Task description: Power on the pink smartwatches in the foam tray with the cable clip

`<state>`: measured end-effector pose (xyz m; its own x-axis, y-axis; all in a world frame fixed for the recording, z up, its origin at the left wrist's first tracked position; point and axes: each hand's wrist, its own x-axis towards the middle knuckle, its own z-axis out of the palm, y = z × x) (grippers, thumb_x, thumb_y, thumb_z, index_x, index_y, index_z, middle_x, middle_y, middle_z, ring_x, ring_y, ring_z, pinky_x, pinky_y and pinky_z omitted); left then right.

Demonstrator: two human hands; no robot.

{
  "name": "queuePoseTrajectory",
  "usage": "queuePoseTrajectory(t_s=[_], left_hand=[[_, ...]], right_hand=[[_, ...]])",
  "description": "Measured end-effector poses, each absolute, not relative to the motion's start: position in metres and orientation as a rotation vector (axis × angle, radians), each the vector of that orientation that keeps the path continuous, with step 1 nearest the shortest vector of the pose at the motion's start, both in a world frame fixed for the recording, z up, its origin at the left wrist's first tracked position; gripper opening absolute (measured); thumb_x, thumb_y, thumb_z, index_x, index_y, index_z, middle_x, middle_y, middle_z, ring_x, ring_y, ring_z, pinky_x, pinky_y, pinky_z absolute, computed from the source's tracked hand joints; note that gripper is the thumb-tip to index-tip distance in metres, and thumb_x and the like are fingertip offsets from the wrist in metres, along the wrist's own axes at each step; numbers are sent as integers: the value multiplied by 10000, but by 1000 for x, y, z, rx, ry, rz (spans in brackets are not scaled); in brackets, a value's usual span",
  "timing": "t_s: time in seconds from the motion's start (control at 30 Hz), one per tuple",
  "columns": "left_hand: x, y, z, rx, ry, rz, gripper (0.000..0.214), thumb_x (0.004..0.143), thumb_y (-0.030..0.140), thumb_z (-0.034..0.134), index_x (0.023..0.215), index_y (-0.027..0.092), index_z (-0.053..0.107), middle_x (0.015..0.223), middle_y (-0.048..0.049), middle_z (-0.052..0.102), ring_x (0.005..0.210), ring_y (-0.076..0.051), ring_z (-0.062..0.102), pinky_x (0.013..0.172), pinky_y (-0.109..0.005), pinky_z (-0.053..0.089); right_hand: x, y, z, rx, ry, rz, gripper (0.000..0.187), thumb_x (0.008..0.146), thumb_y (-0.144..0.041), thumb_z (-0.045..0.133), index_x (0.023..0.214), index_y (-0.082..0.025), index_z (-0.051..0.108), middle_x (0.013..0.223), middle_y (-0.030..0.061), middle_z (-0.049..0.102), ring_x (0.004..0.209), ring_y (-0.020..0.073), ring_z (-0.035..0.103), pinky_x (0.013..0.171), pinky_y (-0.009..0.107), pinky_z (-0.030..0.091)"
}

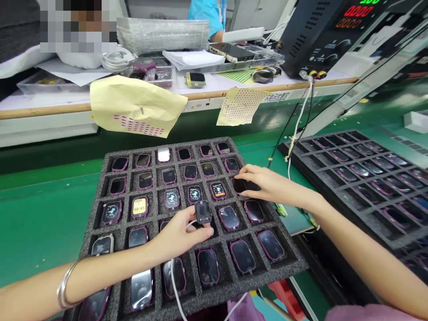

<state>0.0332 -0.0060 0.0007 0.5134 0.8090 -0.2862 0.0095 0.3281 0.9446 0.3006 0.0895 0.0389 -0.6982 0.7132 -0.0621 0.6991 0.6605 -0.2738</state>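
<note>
A grey foam tray [197, 298] holds rows of smartwatches with purple frames. Between its thumb and fingers, my left hand [187, 229] grips a small black square device [203, 211] above the middle of the tray; a white cable [177, 290] hangs down near it. My right hand [261, 183] reaches into a right-hand compartment, thumb and fingers closed about the edges of a dark-screened smartwatch [238, 185]. Several watches nearby have lit screens, including one with a yellow face [139, 206] reading 08:45 and one with an orange bar [218, 190].
Another foam tray of watches [351, 178] lies to the right. Behind, a shelf [200, 94] carries plastic trays, papers and a greenish watch [195, 80]. A power supply [321, 40] stands at the back right, with cables hanging down. A person in blue [207, 18] is across the bench.
</note>
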Motion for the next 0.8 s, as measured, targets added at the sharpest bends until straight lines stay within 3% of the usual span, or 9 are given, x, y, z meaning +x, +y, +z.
queuePoseTrajectory(t_s=[0.1, 0.2, 0.33, 0.47, 0.63, 0.8], left_hand=[[37, -4, 9, 1107, 938, 536, 235, 787, 252, 641, 975, 141, 554, 999, -50, 622, 563, -63, 491, 431, -174, 373], [42, -2, 13, 1048, 937, 471, 287, 769, 276, 648, 998, 154, 525, 1064, -73, 609, 497, -55, 503, 322, -149, 340], [43, 1, 9, 1001, 901, 510, 302, 761, 308, 669, 978, 150, 532, 1032, -87, 611, 557, -91, 583, 299, -127, 375], [40, 0, 2, 993, 836, 554, 376, 752, 325, 702, 1050, 168, 536, 1059, -88, 607, 621, -128, 631, 304, -127, 416], [40, -3, -4, 1018, 808, 607, 458, 733, 354, 734, 1103, 164, 543, 994, -81, 613, 787, -215, 668, 307, -117, 425], [41, -2, -8, 952, 801, 685, 394, 787, 394, 674, 1058, 136, 553, 841, -60, 612, 747, -229, 695, 326, -135, 453]], right_hand=[[303, 94, 30, -1258, -2875, 389, 362, 840, -307, 640, 1153, -130, 595, 1103, 136, 538, 994, 310, 570, 846, 442, 495], [303, 97, 27, -1256, -2890, 253, 355, 811, -297, 684, 1113, -126, 612, 1101, 139, 541, 958, 321, 580, 814, 460, 500], [299, 86, 43, -1169, -2661, 246, 277, 784, -314, 712, 1000, -161, 629, 1142, 134, 552, 1016, 333, 568, 859, 480, 471], [274, 54, 60, -901, -2462, 565, 333, 815, -293, 703, 1112, -209, 579, 1186, 89, 563, 1085, 267, 551, 935, 394, 452], [235, 35, 48, -752, -2654, 525, 336, 821, -231, 697, 1124, -139, 584, 1193, 138, 574, 1103, 295, 522, 938, 451, 432], [227, 42, 25, -774, -2629, 576, 443, 784, -209, 743, 1170, -125, 542, 1122, 130, 627, 1018, 278, 582, 882, 435, 469]])
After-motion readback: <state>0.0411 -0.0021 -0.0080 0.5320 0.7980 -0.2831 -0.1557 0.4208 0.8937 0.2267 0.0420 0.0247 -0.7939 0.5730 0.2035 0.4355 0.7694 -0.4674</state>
